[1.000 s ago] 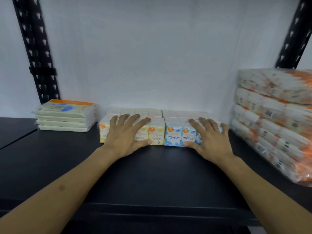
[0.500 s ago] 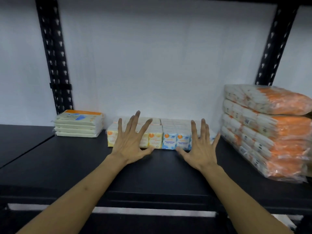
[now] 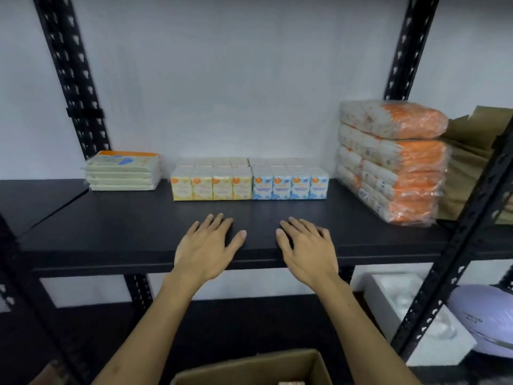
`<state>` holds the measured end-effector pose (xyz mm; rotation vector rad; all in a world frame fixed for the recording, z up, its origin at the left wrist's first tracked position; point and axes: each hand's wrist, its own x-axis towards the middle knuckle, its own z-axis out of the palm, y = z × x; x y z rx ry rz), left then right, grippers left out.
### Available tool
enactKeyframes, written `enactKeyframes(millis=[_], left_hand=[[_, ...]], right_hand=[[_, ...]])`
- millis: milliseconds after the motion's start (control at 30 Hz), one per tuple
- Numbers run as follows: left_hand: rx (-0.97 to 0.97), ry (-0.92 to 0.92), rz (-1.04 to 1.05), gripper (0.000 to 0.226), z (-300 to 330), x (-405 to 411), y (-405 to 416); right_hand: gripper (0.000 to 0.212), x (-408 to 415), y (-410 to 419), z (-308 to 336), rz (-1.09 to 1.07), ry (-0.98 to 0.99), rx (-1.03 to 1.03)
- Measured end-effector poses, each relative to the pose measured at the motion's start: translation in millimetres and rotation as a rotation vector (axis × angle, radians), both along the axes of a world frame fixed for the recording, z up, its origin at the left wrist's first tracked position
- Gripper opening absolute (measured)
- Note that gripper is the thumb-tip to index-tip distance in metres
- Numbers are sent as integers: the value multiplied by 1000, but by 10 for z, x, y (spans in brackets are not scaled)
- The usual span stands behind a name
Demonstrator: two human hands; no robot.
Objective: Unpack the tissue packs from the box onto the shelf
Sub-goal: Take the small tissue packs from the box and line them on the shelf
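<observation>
Two blocks of small tissue packs stand side by side at the back of the black shelf [image 3: 125,234]: a yellow block [image 3: 211,182] on the left and a blue block [image 3: 290,181] on the right. My left hand [image 3: 206,245] and my right hand [image 3: 308,247] hover over the shelf's front edge, palms down, fingers spread, holding nothing. Both are well short of the packs. The open cardboard box [image 3: 249,368] shows at the bottom of the view, below my forearms; something pale lies inside it.
A flat stack of cream tissue packs [image 3: 123,171] lies at the back left. Tall orange-and-white wrapped bundles [image 3: 391,159] fill the right end, with brown cardboard [image 3: 472,151] behind. Black perforated uprights [image 3: 455,245] frame the shelf. White foam [image 3: 394,301] and a lilac object [image 3: 483,315] sit lower right.
Both hands have left the tissue packs and drawn back to the shelf's front edge. The view has pulled away and dropped, so the box and the lower shelf now show.
</observation>
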<state>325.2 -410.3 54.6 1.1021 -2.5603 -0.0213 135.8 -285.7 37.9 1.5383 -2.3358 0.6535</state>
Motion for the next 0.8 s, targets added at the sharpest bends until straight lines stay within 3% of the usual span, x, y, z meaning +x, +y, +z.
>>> enactKeyframes(millis=[100,267,433,500,633,800], left_hand=[[-52,-8,0,94,-175,140,249],[-88,67,-38,83,-454,335,636],[10,145,-138,72,-898,471,997],[153,97,-166,71,-1246,506,1154],[496,-44,-70,69,-2158,601,1406],[1040,-225,103,63,-3203,841,1671]], right_hand=[[58,96,142,-202,10,-12,-88],[56,217,255,-373,0,8,-148],[53,599,631,-948,104,-261,-305],[56,741,813,-1408,90,-399,-178],[61,941,1073,-2411,-19,-620,313],[45,989,1243,-3272,-49,-1008,845]])
